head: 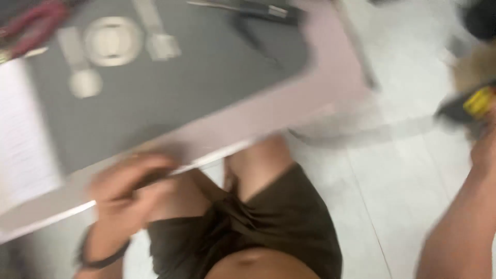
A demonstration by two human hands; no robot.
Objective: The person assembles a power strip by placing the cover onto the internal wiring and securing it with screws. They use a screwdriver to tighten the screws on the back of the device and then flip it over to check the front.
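While the view blurs, left hand [126, 188] curls at the table edge [217, 139] — fingers bent, grasp unclear; right hand [485, 147] reaches a yellow-black tool [473, 103] off-table — grip untellable. Metal parts [111, 41] lie untouched on the grey mat [170, 88].

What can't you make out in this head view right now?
- Left hand: motion blur hides whether it grips the table edge.
- Right hand: cut off by the right edge; yellow-black tool blurred, grip unclear.
- Metal parts on the grey mat: too blurred to identify.
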